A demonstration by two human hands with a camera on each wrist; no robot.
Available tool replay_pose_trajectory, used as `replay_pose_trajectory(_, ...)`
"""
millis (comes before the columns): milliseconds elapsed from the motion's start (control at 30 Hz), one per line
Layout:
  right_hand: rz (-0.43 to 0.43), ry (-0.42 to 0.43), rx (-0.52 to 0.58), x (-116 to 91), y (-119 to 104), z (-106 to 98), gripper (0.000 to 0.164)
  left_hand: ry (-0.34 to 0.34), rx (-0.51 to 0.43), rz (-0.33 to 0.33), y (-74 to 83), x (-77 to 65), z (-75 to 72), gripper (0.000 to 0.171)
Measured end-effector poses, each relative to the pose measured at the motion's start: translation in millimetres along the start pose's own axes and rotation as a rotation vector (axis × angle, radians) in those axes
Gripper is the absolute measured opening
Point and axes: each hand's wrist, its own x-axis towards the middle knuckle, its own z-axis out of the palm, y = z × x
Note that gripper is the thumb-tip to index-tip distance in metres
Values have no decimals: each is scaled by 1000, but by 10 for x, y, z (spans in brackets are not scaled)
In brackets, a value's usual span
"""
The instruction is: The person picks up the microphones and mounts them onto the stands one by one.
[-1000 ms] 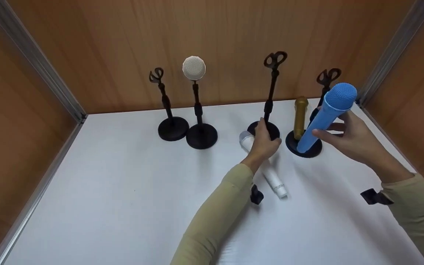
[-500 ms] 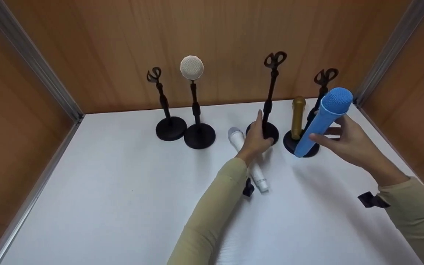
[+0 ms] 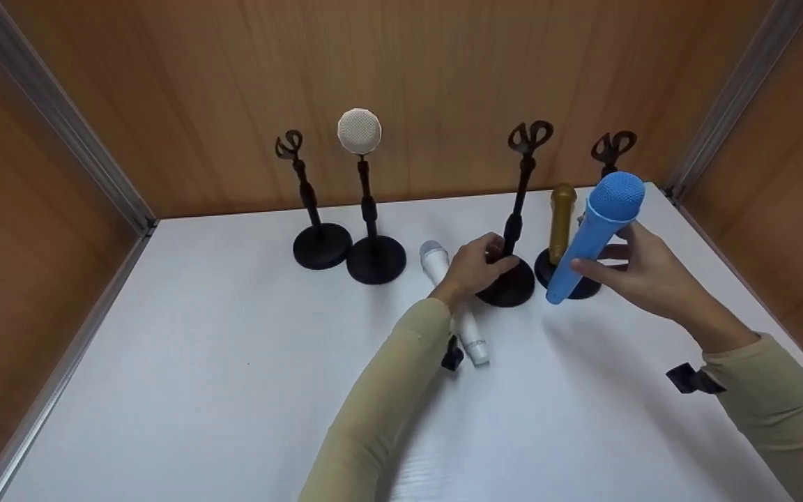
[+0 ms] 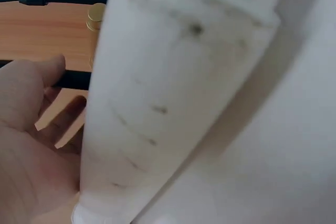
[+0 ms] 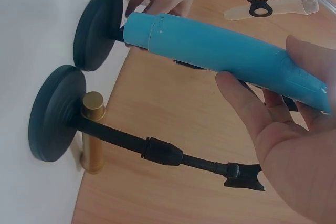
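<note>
My left hand (image 3: 472, 270) grips a black microphone stand (image 3: 514, 226) low on its pole, just above the round base. That stand's clip points up and holds no microphone. Under the left wrist lies a white microphone (image 3: 470, 331), partly hidden by the hand; it fills much of the left wrist view. With thumb and fingers, my right hand (image 3: 645, 279) holds a blue microphone (image 3: 593, 237) in the air, tilted, its mesh head up. Behind it stands another black stand (image 3: 609, 148) with a bare clip, and a gold microphone (image 3: 562, 223) beside that stand's pole.
Further left are a stand with a bare clip (image 3: 321, 245) and a stand (image 3: 376, 259) carrying a white-headed microphone (image 3: 360, 131). A wooden panel (image 3: 234, 104) closes off the back of the white table (image 3: 199, 362); more panels rise at both sides.
My left hand has closed round the stand's pole, and the stand has come nearer to me. The white microphone has shifted left. The blue microphone has moved slightly left and down.
</note>
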Motion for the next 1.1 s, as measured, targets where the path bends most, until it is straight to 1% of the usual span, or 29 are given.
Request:
replay_pose_trajectory(133, -13, -9, -10, -8, -26, 15, 85, -47, -3, 22, -25, -111, -48, 24)
replay_pose_trajectory(267, -21, -25, -13, -6, -73, 27, 86, -81, 4, 66, -39, -253, -124, 23)
replay_pose_trajectory(433, -43, -42, 3, -15, -151, 63, 85, -100, 20, 103, -65, -463, -215, 22)
replay_pose_trajectory(533, -83, -45, 3, -18, -200, 111, 82, -83, 17, 124, -94, -598, -260, 21)
replay_pose_trajectory(700, -185, -53, 22, 6, -267, 197, 74, -33, 29, 159, -137, -841, -344, 21)
replay_pose_trajectory(833, -218, -59, 32, 28, -316, 253, 71, 1, 29, 169, -155, -1038, -409, 21)
replay_pose_trajectory(967, -253, -69, 43, 42, -386, 294, 69, 18, 58, 164, -147, -1212, -481, 22)
replay_pose_trajectory(1100, -298, -82, 48, 43, -480, 328, 68, 14, 123, 143, -119, -1330, -567, 22)
